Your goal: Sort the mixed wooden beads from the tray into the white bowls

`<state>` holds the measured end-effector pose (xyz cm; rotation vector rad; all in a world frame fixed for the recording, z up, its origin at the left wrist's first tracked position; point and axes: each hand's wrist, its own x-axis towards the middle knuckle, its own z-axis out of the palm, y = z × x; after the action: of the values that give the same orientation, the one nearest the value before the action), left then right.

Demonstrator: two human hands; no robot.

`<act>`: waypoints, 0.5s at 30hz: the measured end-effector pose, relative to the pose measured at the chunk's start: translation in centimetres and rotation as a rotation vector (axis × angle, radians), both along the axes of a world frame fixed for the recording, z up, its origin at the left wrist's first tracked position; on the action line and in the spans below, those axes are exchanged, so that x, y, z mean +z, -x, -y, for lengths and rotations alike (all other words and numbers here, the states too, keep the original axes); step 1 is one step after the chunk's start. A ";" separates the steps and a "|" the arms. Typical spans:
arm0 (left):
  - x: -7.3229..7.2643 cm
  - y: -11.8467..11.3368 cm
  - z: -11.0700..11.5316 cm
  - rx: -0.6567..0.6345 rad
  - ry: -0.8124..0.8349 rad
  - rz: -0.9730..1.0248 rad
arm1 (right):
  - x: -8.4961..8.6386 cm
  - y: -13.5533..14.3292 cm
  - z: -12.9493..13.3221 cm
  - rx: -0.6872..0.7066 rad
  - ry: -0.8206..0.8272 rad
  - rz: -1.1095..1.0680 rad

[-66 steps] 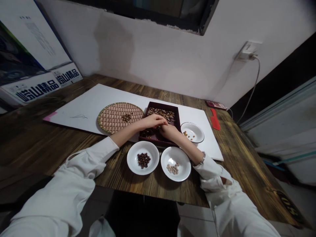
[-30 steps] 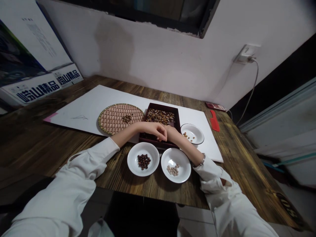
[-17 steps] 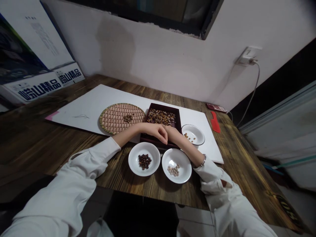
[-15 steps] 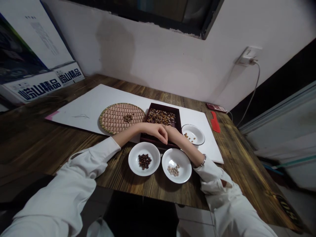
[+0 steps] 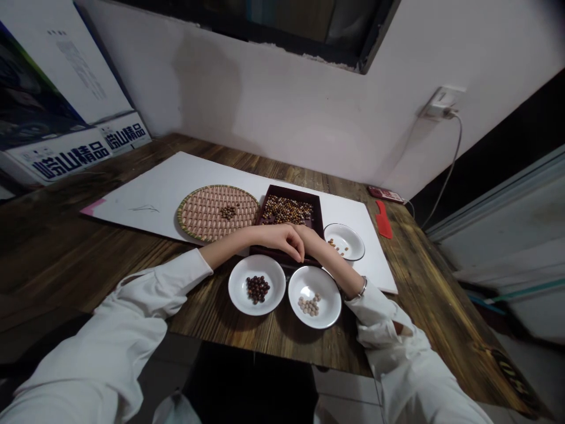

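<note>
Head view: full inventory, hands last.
Box: 1, maroon, centre
Beads: many, brown, pale, amber, in box, tray, bowls
Woven tray: 1, pink, left
Bowls: 3, white, front and right
Board: 1, white, under box
Table: 1, brown, under board
Handled tool: 1, red, right
Phone: 1, red, near wall
Outlet: 1, white, on wall
Cable: 1, white, at outlet
Cartons: count unclear, white, far left
Window: 1, dark, wall
Bracelet: 1, silver, right wrist
Left hand: 1, white-sleeved, over box
Right hand: 1, white-sleeved, partly behind left

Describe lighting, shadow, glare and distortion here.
Head view: dim overall, a broad soft shadow on the wall; head view: a small glint in the bowl holding pale beads; head view: left sleeve and right sleeve stretched toward the lower corners, wide-angle style.
</note>
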<state>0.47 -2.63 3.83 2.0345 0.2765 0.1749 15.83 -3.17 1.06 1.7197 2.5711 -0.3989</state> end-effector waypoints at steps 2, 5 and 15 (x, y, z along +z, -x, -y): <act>0.1 -0.1 0.5 0.009 -0.053 -0.027 | 0.0 0.0 -0.1 0.008 0.004 -0.003; -0.2 -0.2 0.9 0.025 -0.094 -0.033 | 0.2 0.1 0.0 0.009 0.017 -0.001; -0.6 -0.1 1.2 0.084 -0.106 -0.021 | 1.2 0.4 0.9 0.007 0.018 0.005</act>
<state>0.52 -3.85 3.21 2.1317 0.3729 0.2239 15.47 -4.11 2.30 1.7032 2.5617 -0.4156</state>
